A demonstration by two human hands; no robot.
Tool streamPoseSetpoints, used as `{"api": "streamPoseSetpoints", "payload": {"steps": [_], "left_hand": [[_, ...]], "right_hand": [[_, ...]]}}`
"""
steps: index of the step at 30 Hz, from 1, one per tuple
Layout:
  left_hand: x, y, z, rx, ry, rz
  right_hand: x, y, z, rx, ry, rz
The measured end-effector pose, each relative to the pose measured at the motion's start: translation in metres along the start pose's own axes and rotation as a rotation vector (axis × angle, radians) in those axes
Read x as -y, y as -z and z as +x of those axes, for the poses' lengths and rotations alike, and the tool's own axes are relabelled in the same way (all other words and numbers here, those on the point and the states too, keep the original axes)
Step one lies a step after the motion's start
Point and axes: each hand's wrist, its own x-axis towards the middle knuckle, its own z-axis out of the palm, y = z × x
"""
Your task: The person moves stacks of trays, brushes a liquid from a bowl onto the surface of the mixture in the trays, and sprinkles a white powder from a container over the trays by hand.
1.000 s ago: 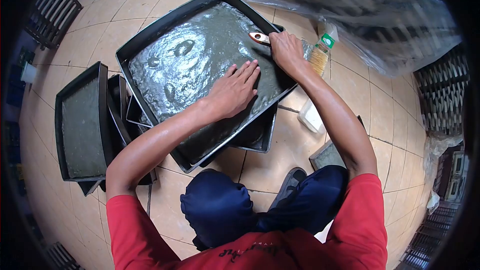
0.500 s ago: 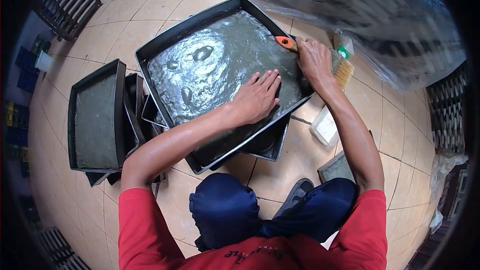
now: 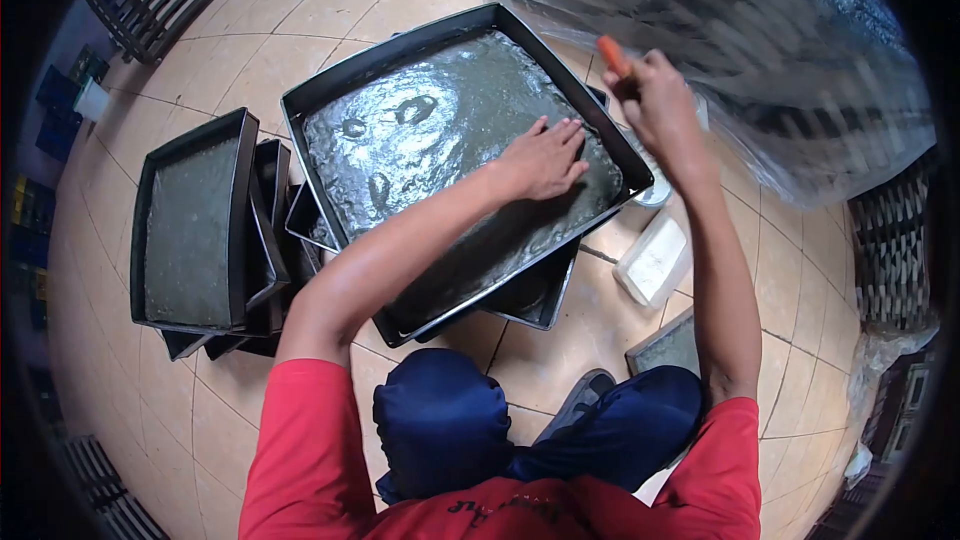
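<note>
A large dark metal tray sits tilted across another tray on the floor. Its bottom carries a shiny, wet-looking dark coating with several ring-like marks. My left hand lies palm down on this surface toward the right side, fingers stretched out. Beyond the tray's right wall, my right hand is raised and closed round a paintbrush. Only the orange handle end shows; the bristles are hidden behind the hand and forearm.
Several more trays are stacked at the left. A white block-shaped container and a round white tub stand on the tiles at the right. Clear plastic sheeting covers something at the back right. A slatted rack stands far left.
My right hand has lifted up and right, away from the tray's wall, carrying the paintbrush. My left hand has slid slightly right across the tray's surface.
</note>
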Motion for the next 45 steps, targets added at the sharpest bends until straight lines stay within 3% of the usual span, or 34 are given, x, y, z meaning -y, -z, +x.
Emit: {"api": "streamPoseSetpoints", "payload": {"steps": [2, 5, 8, 10, 12, 14, 18, 20, 22, 24, 27, 28, 30, 32, 33, 35, 36, 38, 40, 41, 42, 45], "left_hand": [[0.0, 0.033, -0.015, -0.147, -0.007, -0.065], [0.006, 0.095, -0.074, -0.337, 0.094, -0.089], [0.027, 0.117, -0.144, -0.582, 0.344, -0.124], [0.031, 0.115, -0.182, -0.662, 0.501, -0.088], [0.034, 0.105, -0.218, -0.715, 0.567, -0.085], [0.027, 0.096, -0.255, -0.757, 0.642, -0.122], [0.005, 0.069, -0.317, -0.841, 0.752, -0.495], [-0.012, 0.056, -0.321, -0.882, 0.722, -0.737], [-0.03, 0.052, -0.318, -0.912, 0.689, -0.949], [-0.047, 0.047, -0.303, -0.916, 0.679, -0.978], [-0.068, 0.042, -0.282, -0.953, 0.701, -0.908], [-0.074, 0.043, -0.28, -0.976, 0.711, -0.942], [-0.084, 0.052, -0.284, -1.011, 0.731, -1.035], [-0.091, 0.061, -0.293, -1.05, 0.757, -1.205], [-0.086, 0.06, -0.3, -1.073, 0.707, -1.195], [-0.08, 0.073, -0.299, -1.113, 0.724, -0.946], [-0.076, 0.078, -0.297, -1.127, 0.711, -0.806], [-0.068, 0.087, -0.276, -1.116, 0.483, -0.715], [-0.086, 0.097, -0.236, -0.827, 0.264, -0.723], [-0.08, 0.094, -0.228, -0.574, 0.202, -0.663], [-0.087, 0.089, -0.205, -0.516, 0.094, -0.634], [-0.099, 0.078, -0.155, -0.404, 0.213, -0.598]], "right_hand": [[0.02, 0.051, 0.014, 0.108, -0.165, -0.016], [0.025, 0.083, 0.022, 0.247, -0.233, 0.404], [0.024, 0.023, 0.028, 0.233, 0.149, 0.797], [0.033, -0.023, 0.026, 0.257, 0.343, 0.793], [0.025, -0.052, 0.018, 0.353, 0.397, 0.503], [0.004, -0.065, -0.007, 0.266, 0.495, 0.265], [0.023, -0.027, -0.078, 0.337, 0.375, 0.147], [0.062, -0.013, -0.095, 0.322, 0.494, 0.269], [0.106, -0.006, -0.085, 0.501, 0.559, 0.629], [0.142, -0.029, -0.051, 0.638, 0.61, 0.758], [0.178, -0.106, 0.037, 0.552, 0.578, 0.823], [0.185, -0.164, 0.07, 0.188, 0.616, 0.901], [0.192, -0.154, 0.103, 0.148, 0.323, 0.605], [0.195, -0.147, 0.092, 0.057, 0.439, 0.502], [0.195, -0.142, 0.076, 0.138, 0.565, 0.406], [0.192, -0.123, 0.016, 0.294, 0.688, 0.787], [0.188, -0.093, -0.013, 0.355, 0.719, 0.697], [0.172, -0.057, -0.06, 0.437, 0.685, 0.911], [0.146, -0.037, -0.091, 0.469, 0.58, 1.081], [0.131, -0.032, -0.097, 0.478, 0.543, 1.029], [0.116, -0.03, -0.101, 0.487, 0.508, 0.983], [0.075, -0.025, -0.121, 0.421, 0.377, 1.015]]}}
